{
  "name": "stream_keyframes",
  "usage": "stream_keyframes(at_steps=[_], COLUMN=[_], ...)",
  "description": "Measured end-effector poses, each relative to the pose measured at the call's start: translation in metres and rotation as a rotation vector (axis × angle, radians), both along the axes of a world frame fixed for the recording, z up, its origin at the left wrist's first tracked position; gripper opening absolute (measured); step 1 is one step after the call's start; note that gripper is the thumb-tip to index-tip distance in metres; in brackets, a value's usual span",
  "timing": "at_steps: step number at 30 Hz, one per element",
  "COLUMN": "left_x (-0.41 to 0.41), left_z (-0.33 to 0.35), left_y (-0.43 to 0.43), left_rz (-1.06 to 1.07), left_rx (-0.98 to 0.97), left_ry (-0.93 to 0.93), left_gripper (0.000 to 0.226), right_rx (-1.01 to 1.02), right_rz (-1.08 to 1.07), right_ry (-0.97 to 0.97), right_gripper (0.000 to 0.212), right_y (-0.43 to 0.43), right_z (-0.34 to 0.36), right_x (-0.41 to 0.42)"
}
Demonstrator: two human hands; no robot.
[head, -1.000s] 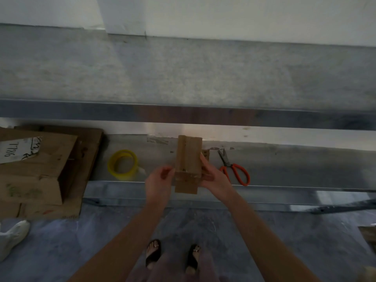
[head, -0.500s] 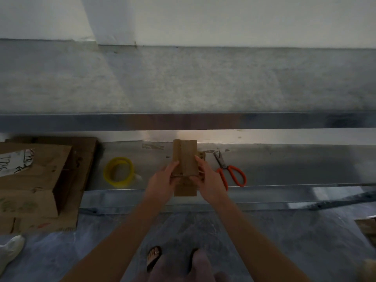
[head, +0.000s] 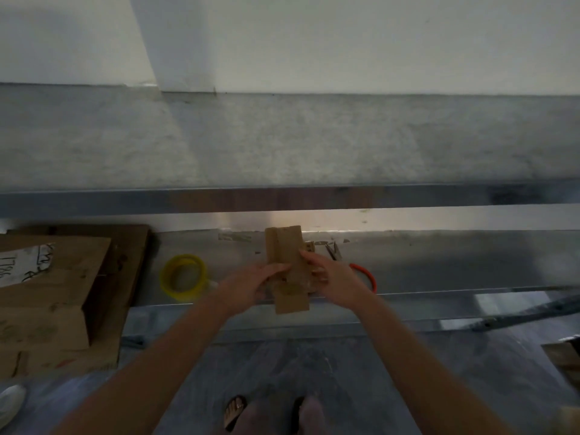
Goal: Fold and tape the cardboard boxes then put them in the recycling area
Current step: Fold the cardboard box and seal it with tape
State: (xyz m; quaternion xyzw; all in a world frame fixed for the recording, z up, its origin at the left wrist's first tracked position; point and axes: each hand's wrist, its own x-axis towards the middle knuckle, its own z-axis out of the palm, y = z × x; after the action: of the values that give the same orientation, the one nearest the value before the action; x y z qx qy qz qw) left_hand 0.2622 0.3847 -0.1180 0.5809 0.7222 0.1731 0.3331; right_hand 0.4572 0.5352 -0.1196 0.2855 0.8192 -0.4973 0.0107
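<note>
Right of the tape roll [head: 183, 276], the box [head: 287, 265] is pinched in the grip of left hand [head: 251, 285] and right hand [head: 332, 282], and untaped folds could be sprung open if pressure is eased.

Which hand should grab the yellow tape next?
Left, probably. The yellow tape roll lies on the metal ledge just left of the left hand, nothing between them. The right hand grips the small cardboard box from the other side and would have to reach across it.
</note>
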Motion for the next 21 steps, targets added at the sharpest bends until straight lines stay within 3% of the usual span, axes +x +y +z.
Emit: stream_keyframes(at_steps=[4,7,10,16,21], left_x=[0.003,0.012,0.014,0.027,0.032], left_z=[-0.003,-0.01,-0.013,-0.019,-0.02], left_y=[0.006,0.004,-0.001,-0.002,-0.001], left_rz=[-0.039,0.012,0.027,0.229,0.219], left_rx=[0.091,0.163,0.166,0.204,0.203], left_ry=[0.122,0.042,-0.104,-0.055,-0.071], left_gripper=[0.054,0.049,0.06,0.053,0.055], right_rx=[0.066,0.1,0.061,0.279,0.241], right_rz=[0.001,-0.074,-0.098,-0.182,-0.17], right_ry=[0.008,0.009,0.017,0.038,0.043], right_gripper=[0.059,0.061,0.063,0.057,0.059], right_y=[0.001,-0.002,-0.007,-0.025,-0.023], right_z=[0.005,0.002,-0.002,-0.013,-0.019], right_x=[-0.008,-0.009,-0.006,-0.008,-0.006])
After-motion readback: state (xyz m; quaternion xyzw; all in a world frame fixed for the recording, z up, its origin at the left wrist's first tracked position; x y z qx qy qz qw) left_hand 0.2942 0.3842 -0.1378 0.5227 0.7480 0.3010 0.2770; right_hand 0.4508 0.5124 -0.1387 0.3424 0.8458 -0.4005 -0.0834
